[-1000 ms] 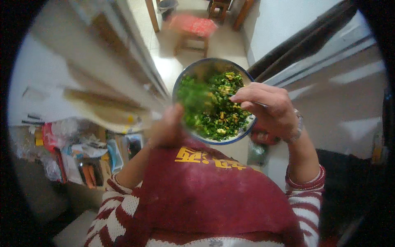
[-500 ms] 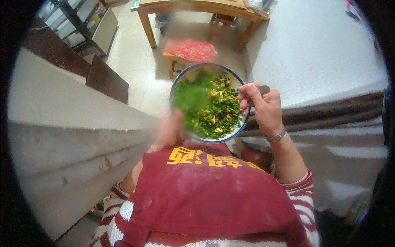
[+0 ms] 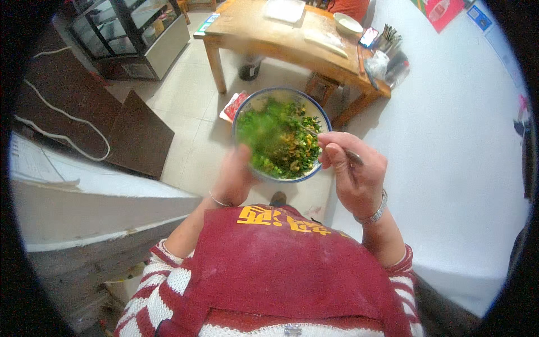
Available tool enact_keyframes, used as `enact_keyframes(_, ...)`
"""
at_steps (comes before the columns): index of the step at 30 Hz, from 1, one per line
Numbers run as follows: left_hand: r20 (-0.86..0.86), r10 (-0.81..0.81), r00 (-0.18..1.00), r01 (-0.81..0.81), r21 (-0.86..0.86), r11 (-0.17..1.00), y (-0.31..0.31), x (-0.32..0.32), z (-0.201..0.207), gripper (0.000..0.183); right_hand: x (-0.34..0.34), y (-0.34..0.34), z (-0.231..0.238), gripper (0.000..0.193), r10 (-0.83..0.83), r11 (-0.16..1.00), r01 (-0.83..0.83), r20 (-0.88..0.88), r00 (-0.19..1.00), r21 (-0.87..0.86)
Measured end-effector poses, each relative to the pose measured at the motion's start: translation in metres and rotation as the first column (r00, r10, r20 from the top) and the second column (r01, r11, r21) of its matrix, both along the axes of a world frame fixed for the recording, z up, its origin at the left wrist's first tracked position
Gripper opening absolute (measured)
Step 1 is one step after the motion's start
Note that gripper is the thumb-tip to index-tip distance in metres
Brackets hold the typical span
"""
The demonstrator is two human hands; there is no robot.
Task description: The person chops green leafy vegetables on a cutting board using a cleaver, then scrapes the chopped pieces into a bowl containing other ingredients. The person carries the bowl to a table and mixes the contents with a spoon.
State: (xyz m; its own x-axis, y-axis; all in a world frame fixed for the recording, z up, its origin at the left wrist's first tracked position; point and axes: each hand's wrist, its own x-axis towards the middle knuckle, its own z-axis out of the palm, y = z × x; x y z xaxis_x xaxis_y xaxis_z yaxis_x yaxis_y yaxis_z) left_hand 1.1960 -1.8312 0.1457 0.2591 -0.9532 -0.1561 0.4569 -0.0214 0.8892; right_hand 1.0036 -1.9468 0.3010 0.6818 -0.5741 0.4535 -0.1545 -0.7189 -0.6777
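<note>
In front of my apron I hold up a large white bowl (image 3: 307, 99) with a blue rim. Chopped greens (image 3: 275, 154) mixed with small yellow bits fill much of it; a blurred patch covers the left part. My left hand (image 3: 236, 177), partly smeared, is closed on the bowl's near left edge. Over the right rim, my right hand (image 3: 357, 168) grips a metal spoon (image 3: 355, 158) by its handle. The spoon's far end slants down into the greens, where its tip is hidden.
Ahead stands a wooden table (image 3: 247, 28) bearing a white tray (image 3: 284, 10), a small bowl (image 3: 348, 23) and a phone (image 3: 369, 37). A red-covered stool (image 3: 234, 104) shows behind my bowl. Left are a dark cabinet (image 3: 67, 112) and a glass display case (image 3: 163, 45); right, a white wall (image 3: 449, 140).
The view has moved forward, so the table is nearer and its top shows. The bowl now covers most of the stool. My right hand and the spoon have shifted down relative to the bowl.
</note>
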Motion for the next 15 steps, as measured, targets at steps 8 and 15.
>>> enact_keyframes(8, -0.385, 0.177, 0.906, -0.164, 0.066, 0.984, 0.070, -0.035, 0.100, 0.073, -0.032, 0.082, 0.068, 0.012, -0.077, 0.995, 0.071, 0.090, 0.993, 0.071)
enact_keyframes(15, -0.388, 0.053, 0.920, -0.076, -0.045, 0.996, 0.055, -0.004, 0.073, 0.067, -0.019, 0.089, 0.070, 0.012, -0.021, 0.962, 0.000, 0.072, 0.997, 0.274)
